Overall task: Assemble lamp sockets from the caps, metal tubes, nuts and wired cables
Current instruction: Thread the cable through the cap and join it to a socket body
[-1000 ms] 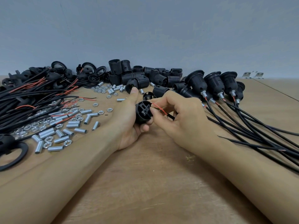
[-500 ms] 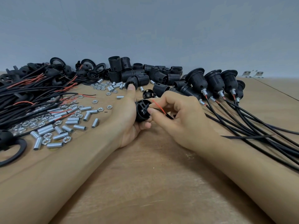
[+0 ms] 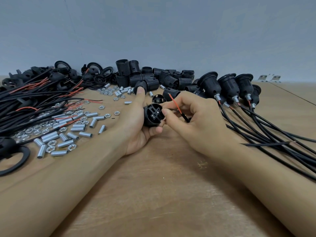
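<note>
My left hand (image 3: 136,127) cups a black socket body (image 3: 152,115) with its terminal face turned toward me, thumb pointing up. My right hand (image 3: 196,122) pinches a wired cable (image 3: 185,118) at that face. The cable's red wire (image 3: 174,103) sticks up and away from the socket; a black wire runs toward the terminals. Metal tubes (image 3: 65,143) and nuts (image 3: 51,148) lie scattered at the left. A bundle of wired cables (image 3: 34,98) lies at the far left.
Several finished sockets with cables (image 3: 227,86) lie in a row at the right, their cables (image 3: 273,134) trailing toward me. A heap of threaded black socket bodies (image 3: 153,77) and caps (image 3: 95,72) lines the wall. A black ring (image 3: 13,161) sits at the left edge.
The red wire has swung up and away from the socket face. My right fingers have shifted on the cable at the terminals. The left hand has held the socket steady.
</note>
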Demonstrator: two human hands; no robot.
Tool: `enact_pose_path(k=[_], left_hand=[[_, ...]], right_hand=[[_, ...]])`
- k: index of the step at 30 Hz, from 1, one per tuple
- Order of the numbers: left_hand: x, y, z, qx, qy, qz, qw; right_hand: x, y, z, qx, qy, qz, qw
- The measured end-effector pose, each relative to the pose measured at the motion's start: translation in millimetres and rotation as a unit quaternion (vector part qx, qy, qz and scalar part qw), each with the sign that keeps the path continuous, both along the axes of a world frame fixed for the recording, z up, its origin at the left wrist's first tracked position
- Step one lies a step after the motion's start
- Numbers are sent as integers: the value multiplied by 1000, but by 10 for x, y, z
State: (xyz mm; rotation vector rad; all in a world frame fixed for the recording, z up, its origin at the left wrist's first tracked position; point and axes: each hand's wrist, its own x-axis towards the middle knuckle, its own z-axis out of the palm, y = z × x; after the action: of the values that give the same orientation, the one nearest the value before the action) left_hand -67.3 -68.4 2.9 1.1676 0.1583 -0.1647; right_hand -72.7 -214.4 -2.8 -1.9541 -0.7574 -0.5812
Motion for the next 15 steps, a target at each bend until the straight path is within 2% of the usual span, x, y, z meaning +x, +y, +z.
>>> enact_pose_path(k=[6, 10, 15], left_hand=[[6, 10, -25, 23, -39, -37, 998], [-28, 14, -46, 74, -89, -101, 988], [-20, 31, -65, 84, -73, -64, 992]], right_hand=[[0, 7, 6, -1, -22, -25, 999], [35, -60, 33, 11, 11, -37, 999], [10, -83, 75, -22, 18, 22, 999]])
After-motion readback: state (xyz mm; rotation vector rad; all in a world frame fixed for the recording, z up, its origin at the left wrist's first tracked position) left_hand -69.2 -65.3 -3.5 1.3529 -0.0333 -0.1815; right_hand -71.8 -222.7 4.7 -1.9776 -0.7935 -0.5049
